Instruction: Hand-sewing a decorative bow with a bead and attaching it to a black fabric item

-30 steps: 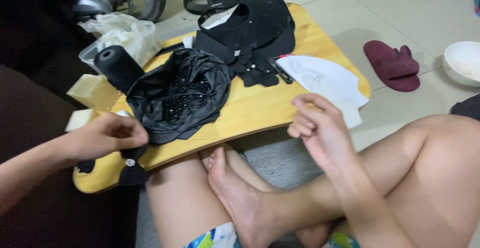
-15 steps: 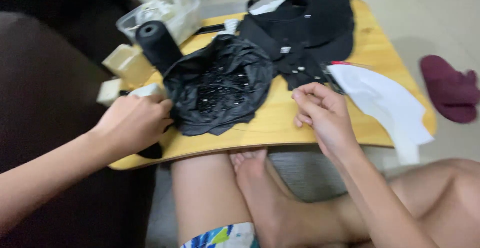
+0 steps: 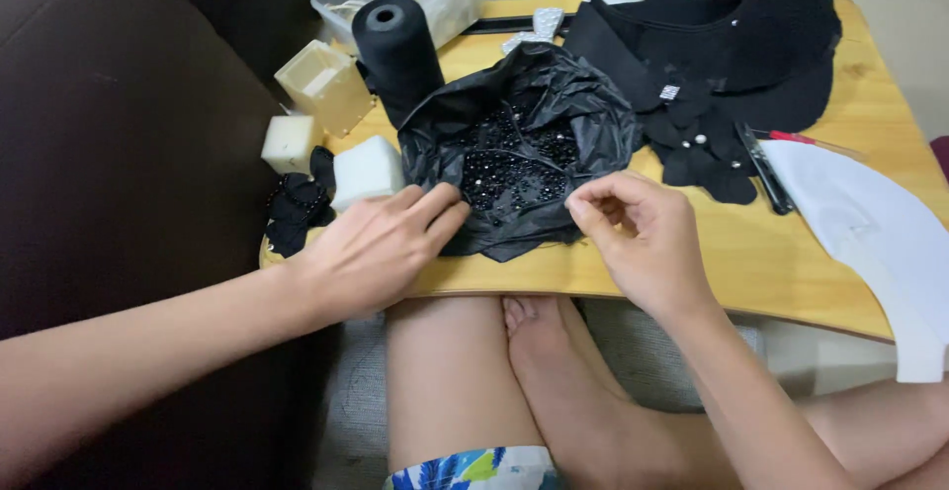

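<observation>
Beads (image 3: pixel 514 169), small, dark and glossy with a few pale ones mixed in, sit in the hollow of the crumpled black plastic bag (image 3: pixel 519 144), mid-table on the low wooden table (image 3: pixel 781 253), just right of the black thread cone (image 3: pixel 397 55). Left hand (image 3: pixel 381 248) lies flat, fingers together, fingertips pressing the bag's near-left edge; nothing clamped in it. Right hand (image 3: pixel 643 238) hovers at the bag's near-right edge, thumb and forefinger pinched together; cannot tell if a bead or needle is between them, too small to see. My read: step in hand is picking beads out of the bag. To do it well, left hand should pin the plastic so the hollow stays open and the beads stay pooled; a slack edge tips them toward the near table edge and onto the lap. Pick from the top of the pile with fingertips only, no dragging the plastic. Black flower pieces (image 3: pixel 707 154) and the black garment (image 3: pixel 732 25) lie right and far, clear of the bag; white foam blocks (image 3: pixel 366 169) touch its left side, so avoid nudging those. White paper piece (image 3: pixel 870 233) at far right is well apart.
</observation>
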